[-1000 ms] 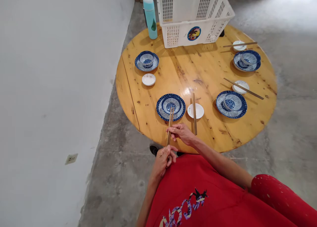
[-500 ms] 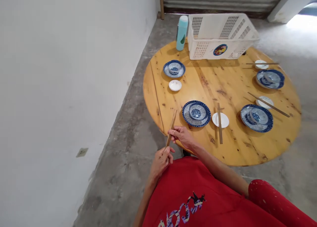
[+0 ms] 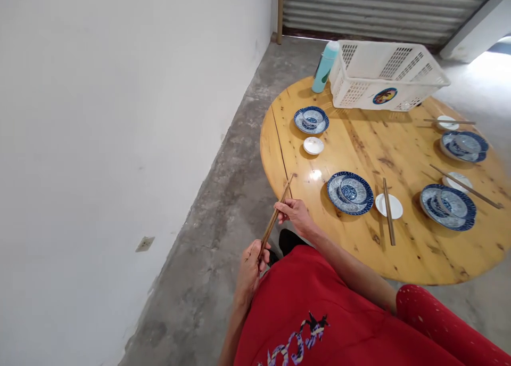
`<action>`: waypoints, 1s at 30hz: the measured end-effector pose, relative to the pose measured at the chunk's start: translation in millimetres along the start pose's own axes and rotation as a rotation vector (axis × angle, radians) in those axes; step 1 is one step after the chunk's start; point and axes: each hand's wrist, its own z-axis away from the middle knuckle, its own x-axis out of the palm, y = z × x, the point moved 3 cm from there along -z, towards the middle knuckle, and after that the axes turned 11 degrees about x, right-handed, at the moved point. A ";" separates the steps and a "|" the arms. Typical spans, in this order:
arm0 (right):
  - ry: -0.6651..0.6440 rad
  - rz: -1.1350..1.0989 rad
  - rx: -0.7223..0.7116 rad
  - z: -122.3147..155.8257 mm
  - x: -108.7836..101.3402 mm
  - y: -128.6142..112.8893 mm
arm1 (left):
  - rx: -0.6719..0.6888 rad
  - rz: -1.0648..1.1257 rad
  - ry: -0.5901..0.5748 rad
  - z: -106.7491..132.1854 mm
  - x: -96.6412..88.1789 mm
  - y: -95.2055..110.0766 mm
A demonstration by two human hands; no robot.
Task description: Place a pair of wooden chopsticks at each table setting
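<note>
Wooden chopsticks (image 3: 270,226) slant up and away between my two hands, just off the left front edge of the round wooden table (image 3: 359,254). My left hand (image 3: 251,262) is closed around their lower end. Farther up, my right hand (image 3: 293,214) pinches them between thumb and fingers. How many there are I cannot tell. Right of my hands is a blue-and-white plate with a bowl (image 3: 349,193) on it. Beyond them sit a small white dish (image 3: 313,146) with no chopsticks on it and another plate with a bowl (image 3: 311,120).
Chopsticks (image 3: 389,217) rest across a white dish (image 3: 395,207). Two more plates with bowls, one of them a near plate (image 3: 447,206), stand at the right. At the back are a white plastic basket (image 3: 359,91) and a light blue bottle (image 3: 325,67). A white wall (image 3: 120,115) rises at left.
My view has shifted left, so the table sits farther right in it. My hands are farther apart along the chopsticks, with more of the sticks showing between them.
</note>
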 end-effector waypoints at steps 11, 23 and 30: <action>0.202 -0.049 -0.097 -77.0 30.2 -33.9 | 0.099 0.541 0.222 -114.6 -25.0 63.7; 0.301 -0.183 0.019 -195.2 36.1 -87.0 | -0.158 -0.027 -0.077 -255.6 -17.8 122.8; 0.367 -0.265 -0.035 -215.8 26.3 -121.9 | -0.198 -0.231 -0.240 -305.6 7.6 144.9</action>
